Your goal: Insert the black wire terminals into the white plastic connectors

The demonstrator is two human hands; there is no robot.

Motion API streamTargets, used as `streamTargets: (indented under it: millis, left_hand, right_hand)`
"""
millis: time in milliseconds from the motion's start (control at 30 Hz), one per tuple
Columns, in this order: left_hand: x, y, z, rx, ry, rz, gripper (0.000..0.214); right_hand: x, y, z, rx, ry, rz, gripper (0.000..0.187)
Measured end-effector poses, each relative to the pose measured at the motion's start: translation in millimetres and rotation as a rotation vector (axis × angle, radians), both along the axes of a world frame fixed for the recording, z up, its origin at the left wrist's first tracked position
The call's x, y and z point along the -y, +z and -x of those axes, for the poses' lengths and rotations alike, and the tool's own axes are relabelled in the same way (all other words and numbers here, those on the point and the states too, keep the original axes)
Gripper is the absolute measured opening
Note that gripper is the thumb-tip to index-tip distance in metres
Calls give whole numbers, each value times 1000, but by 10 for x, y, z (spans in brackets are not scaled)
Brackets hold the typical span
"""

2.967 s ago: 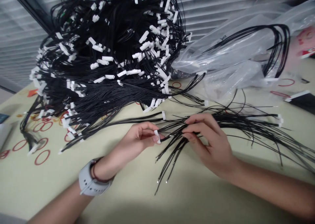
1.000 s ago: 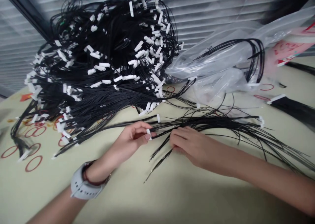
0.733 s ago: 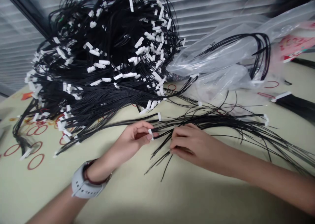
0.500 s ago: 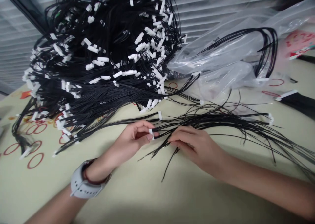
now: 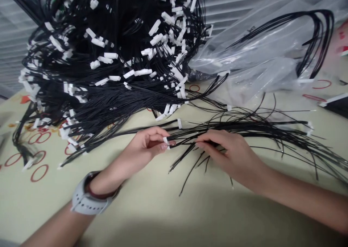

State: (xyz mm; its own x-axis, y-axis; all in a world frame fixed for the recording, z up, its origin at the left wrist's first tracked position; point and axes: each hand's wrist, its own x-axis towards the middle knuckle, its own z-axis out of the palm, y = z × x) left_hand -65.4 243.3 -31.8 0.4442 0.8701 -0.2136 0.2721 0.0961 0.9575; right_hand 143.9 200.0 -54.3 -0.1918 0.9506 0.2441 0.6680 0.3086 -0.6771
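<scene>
My left hand (image 5: 148, 143) pinches a small white connector (image 5: 166, 142) between thumb and fingertips, with black wires running from it to the right. My right hand (image 5: 225, 145) is closed on a thin black wire (image 5: 185, 143), its thumb and index finger pressed together a short way right of the connector. That wire stretches toward the connector; whether its end sits inside cannot be made out. Under and behind my right hand lies a loose bundle of black wires (image 5: 261, 127), with several bare ends pointing toward me.
A large heap of black wire harnesses (image 5: 122, 51) with white connectors fills the back left. Clear plastic bags (image 5: 250, 62) lie at the back right, a looped harness on them. Red rubber bands (image 5: 39, 172) are scattered on the pale table (image 5: 152, 207). A window blind stands behind.
My right hand has moved slightly right and up, and a wire now spans from its fingertips to the connector. My left hand keeps its hold. The view has shifted a little.
</scene>
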Motion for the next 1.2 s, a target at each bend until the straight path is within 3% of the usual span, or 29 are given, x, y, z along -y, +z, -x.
streamTargets:
  millis: [167, 367, 800, 1000, 1200]
  left_hand:
    - [-13, -7, 17, 3, 15, 7, 19]
    - [-54, -61, 31, 62, -2, 7, 19]
    - [-29, -53, 22, 27, -23, -13, 19]
    - [31, -50, -9, -98, -12, -153, 14]
    - [97, -72, -23, -205, -43, -333, 14]
  right_hand:
    - [-7, 8, -29, 23, -46, 72, 22]
    - [-17, 4, -31, 44, -64, 54, 23]
    - [-8, 19, -33, 89, -20, 71, 24]
    - [1, 48, -35, 133, 10, 77, 22]
    - [19, 105, -26, 41, 0, 100, 22]
